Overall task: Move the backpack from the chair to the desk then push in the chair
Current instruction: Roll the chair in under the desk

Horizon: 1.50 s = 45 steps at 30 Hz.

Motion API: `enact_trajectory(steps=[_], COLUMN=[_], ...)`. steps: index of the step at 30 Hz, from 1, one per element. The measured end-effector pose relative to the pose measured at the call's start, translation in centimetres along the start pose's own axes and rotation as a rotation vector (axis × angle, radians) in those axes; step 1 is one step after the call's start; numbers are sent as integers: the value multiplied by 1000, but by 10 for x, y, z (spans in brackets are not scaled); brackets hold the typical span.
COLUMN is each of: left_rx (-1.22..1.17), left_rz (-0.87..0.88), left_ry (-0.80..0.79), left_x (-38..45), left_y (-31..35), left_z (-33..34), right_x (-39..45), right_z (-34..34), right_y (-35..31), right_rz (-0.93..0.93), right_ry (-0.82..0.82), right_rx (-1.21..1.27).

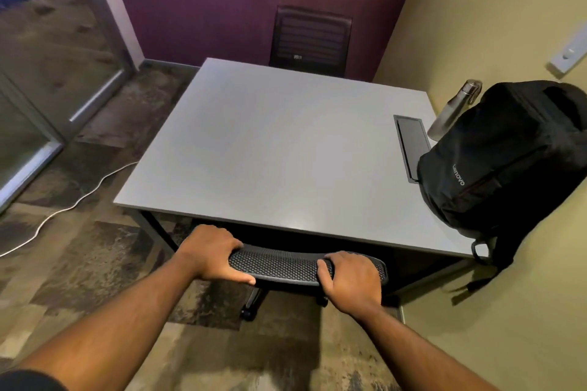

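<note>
The person's two forearms reach forward, the left hand [213, 255] and right hand [351, 279] each clamped over the top edge of the chair [286, 263] back. The seat looks tucked under the desk [270, 143]. The backpack [505, 159] already stands on the desk's right edge against the wall, touching a metal bottle [452, 111]. A hard shove could jolt the desk and tip the overhanging backpack or the bottle.
</note>
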State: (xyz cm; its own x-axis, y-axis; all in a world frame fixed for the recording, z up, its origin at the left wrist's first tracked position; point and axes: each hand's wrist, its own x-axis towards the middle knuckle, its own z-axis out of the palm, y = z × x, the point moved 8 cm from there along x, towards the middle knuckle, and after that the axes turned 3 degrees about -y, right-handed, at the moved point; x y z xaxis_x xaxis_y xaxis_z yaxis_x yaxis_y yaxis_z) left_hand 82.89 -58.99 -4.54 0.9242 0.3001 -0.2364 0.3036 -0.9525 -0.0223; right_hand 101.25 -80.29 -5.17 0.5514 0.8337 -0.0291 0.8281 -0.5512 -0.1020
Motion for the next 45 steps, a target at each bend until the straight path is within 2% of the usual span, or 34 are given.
enact_trajectory(steps=[6, 15, 29, 40, 45], left_rx=[-128, -136, -131, -121, -167], left_rz=[-142, -59, -77, -185, -176], left_ry=[72, 68, -34, -132, -178], left_x=[2, 27, 26, 11, 6], left_y=[-11, -4, -5, -6, -1], left_z=[12, 19, 28, 10, 9], right_x=[19, 26, 28, 35, 36], right_z=[-1, 11, 5, -6, 1], right_y=[5, 22, 12, 6, 7], right_rz=[32, 67, 12, -2, 41], right_ry=[-15, 4, -73, -105, -190], right_rx=[3, -26, -43, -42, -44])
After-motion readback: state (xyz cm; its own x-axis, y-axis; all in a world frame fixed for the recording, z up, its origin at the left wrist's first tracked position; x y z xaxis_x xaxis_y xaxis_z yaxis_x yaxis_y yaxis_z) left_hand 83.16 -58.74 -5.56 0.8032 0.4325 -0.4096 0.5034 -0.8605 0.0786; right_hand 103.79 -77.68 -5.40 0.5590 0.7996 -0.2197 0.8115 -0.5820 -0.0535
